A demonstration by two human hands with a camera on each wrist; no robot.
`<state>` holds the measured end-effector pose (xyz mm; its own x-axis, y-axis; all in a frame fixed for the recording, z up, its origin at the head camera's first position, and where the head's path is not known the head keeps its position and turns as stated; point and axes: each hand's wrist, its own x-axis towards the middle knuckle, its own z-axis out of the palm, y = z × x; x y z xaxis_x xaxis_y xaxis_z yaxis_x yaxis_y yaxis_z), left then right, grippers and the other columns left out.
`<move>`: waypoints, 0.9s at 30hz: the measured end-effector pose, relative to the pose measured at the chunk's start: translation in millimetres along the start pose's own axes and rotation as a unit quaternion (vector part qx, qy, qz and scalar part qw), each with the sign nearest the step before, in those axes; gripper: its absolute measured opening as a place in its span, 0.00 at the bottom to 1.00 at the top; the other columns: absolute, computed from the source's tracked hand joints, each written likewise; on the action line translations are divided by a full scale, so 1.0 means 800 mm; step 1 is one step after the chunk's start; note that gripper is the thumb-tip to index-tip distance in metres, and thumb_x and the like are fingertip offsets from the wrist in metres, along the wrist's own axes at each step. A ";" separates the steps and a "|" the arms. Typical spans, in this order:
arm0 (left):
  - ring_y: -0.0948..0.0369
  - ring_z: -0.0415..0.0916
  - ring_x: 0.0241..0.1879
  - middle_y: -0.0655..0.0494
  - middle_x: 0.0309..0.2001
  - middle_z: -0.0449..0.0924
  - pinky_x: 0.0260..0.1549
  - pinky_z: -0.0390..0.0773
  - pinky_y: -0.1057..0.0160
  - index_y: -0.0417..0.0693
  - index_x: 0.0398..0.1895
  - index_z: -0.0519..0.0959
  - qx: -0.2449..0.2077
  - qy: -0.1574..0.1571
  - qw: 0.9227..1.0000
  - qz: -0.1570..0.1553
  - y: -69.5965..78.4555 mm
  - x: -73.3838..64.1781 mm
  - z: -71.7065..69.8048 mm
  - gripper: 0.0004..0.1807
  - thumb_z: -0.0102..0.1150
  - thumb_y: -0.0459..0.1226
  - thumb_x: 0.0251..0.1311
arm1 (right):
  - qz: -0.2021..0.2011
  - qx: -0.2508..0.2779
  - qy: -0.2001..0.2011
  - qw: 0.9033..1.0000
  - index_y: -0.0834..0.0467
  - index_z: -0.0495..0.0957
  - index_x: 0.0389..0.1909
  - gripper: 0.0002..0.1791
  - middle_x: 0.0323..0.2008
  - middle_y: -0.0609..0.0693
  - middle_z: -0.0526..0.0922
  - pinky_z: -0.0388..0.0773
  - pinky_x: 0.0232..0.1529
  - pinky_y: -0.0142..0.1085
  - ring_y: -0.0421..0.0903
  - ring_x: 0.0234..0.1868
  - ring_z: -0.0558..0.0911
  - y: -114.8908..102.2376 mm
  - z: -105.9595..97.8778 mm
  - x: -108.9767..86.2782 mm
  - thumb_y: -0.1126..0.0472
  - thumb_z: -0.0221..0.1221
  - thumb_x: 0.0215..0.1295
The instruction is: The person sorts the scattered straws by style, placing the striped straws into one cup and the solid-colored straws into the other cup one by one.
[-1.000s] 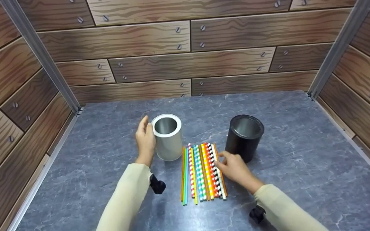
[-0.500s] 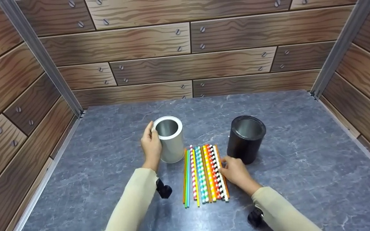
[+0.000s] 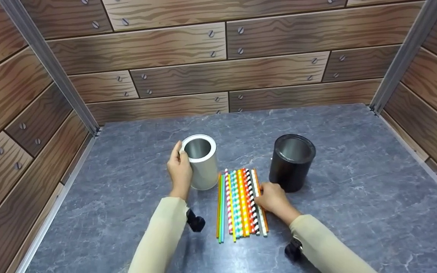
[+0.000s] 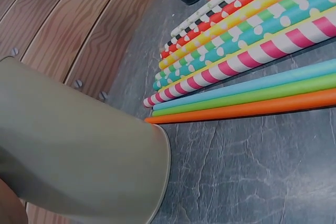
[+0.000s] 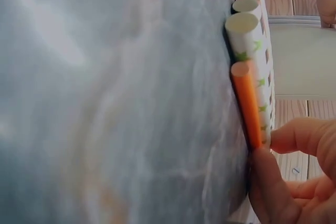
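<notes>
In the head view my left hand (image 3: 179,170) grips the left side of an upright white can (image 3: 205,173), thumb near its rim. The left wrist view shows the can's pale wall (image 4: 79,145) large, with only a bit of the hand in the corner. Patterned and plain drinking straws (image 3: 237,204) lie side by side right of it. At the row's right edge my right hand (image 3: 277,199) pinches a white straw with green stars (image 5: 243,41). A plain orange straw (image 5: 245,98) lies against that straw, at my fingertip. The straws' far ends are hidden in the right wrist view.
A black can (image 3: 288,175) stands upright behind my right hand, its mouth upward. Everything stands on a grey marbled tabletop (image 3: 340,212). Wood-patterned walls (image 3: 180,83) enclose the back and both sides.
My right hand has come down onto the right end of the straws, and a narrow gap shows beside the white straw. My left hand has closed in on the white can.
</notes>
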<state>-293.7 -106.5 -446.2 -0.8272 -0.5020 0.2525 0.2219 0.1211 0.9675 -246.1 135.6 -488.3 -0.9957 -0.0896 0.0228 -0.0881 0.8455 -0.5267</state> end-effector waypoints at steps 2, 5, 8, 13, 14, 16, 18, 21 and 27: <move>0.54 0.68 0.60 0.45 0.60 0.71 0.57 0.68 0.57 0.38 0.60 0.70 0.003 0.001 1.000 0.000 0.000 0.000 0.000 0.22 0.43 0.30 0.62 | 0.013 -0.001 -0.003 1.000 0.59 0.76 0.22 0.08 0.21 0.53 0.77 0.70 0.27 0.42 0.50 0.24 0.73 -0.001 0.002 0.001 0.64 0.62 0.36; 0.54 0.68 0.59 0.46 0.60 0.71 0.56 0.69 0.56 0.39 0.60 0.70 0.006 0.001 1.000 0.002 0.001 -0.001 0.000 0.22 0.43 0.31 0.63 | 0.022 -0.006 -0.003 1.000 0.60 0.76 0.25 0.10 0.24 0.54 0.78 0.72 0.30 0.45 0.53 0.26 0.75 -0.002 0.003 0.003 0.62 0.63 0.37; 0.55 0.69 0.58 0.46 0.59 0.71 0.55 0.69 0.55 0.39 0.60 0.70 0.013 0.002 1.000 0.004 0.001 -0.002 0.000 0.22 0.42 0.31 0.63 | 0.022 -0.009 -0.003 1.000 0.59 0.76 0.26 0.12 0.25 0.55 0.79 0.72 0.31 0.47 0.54 0.27 0.76 -0.003 0.004 0.004 0.60 0.63 0.37; 0.56 0.71 0.51 0.48 0.59 0.72 0.51 0.70 0.56 0.42 0.61 0.70 0.028 0.004 1.000 0.000 0.002 -0.004 0.000 0.22 0.42 0.32 0.63 | 0.025 -0.007 0.003 1.000 0.59 0.75 0.23 0.11 0.24 0.55 0.78 0.72 0.29 0.46 0.54 0.26 0.76 -0.002 0.006 0.004 0.59 0.62 0.36; 0.56 0.71 0.50 0.49 0.59 0.72 0.50 0.70 0.56 0.42 0.61 0.70 0.031 0.005 1.000 -0.002 0.002 -0.005 0.000 0.22 0.42 0.32 0.64 | 0.028 -0.005 0.004 1.000 0.59 0.75 0.22 0.10 0.24 0.55 0.78 0.72 0.29 0.46 0.54 0.26 0.76 -0.001 0.007 0.005 0.59 0.62 0.36; 0.57 0.71 0.51 0.49 0.59 0.72 0.50 0.70 0.56 0.43 0.61 0.71 0.032 0.006 0.999 -0.001 0.003 -0.006 0.000 0.22 0.42 0.32 0.64 | 0.031 -0.004 0.004 1.000 0.59 0.74 0.22 0.10 0.24 0.57 0.78 0.73 0.28 0.46 0.54 0.26 0.76 -0.002 0.007 0.005 0.59 0.62 0.37; 0.57 0.71 0.51 0.49 0.59 0.72 0.51 0.70 0.56 0.43 0.61 0.71 0.030 0.005 1.000 0.002 0.003 -0.006 0.000 0.22 0.42 0.32 0.64 | 0.031 -0.003 0.003 1.000 0.60 0.74 0.22 0.10 0.25 0.58 0.79 0.73 0.29 0.47 0.55 0.26 0.76 -0.002 0.007 0.005 0.59 0.61 0.38; 0.55 0.72 0.50 0.49 0.60 0.72 0.50 0.70 0.57 0.43 0.61 0.70 0.027 0.000 1.000 0.006 0.002 -0.007 0.000 0.22 0.42 0.32 0.64 | 0.032 0.003 0.004 0.999 0.61 0.73 0.22 0.10 0.26 0.59 0.78 0.73 0.30 0.48 0.56 0.27 0.76 -0.002 0.007 0.005 0.60 0.60 0.40; 0.56 0.69 0.58 0.49 0.61 0.70 0.55 0.69 0.57 0.43 0.62 0.69 0.031 -0.005 0.999 0.006 0.002 -0.007 -0.001 0.22 0.41 0.33 0.65 | 0.038 0.024 0.008 0.999 0.61 0.73 0.23 0.09 0.24 0.57 0.77 0.72 0.28 0.44 0.53 0.25 0.74 -0.001 0.007 0.007 0.61 0.59 0.40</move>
<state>-288.4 -104.2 -445.7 -0.8305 -0.4910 0.2631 0.1986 0.1802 0.9634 -251.2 131.2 -492.4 -0.9998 -0.0184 -0.0058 -0.0118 0.8228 -0.5682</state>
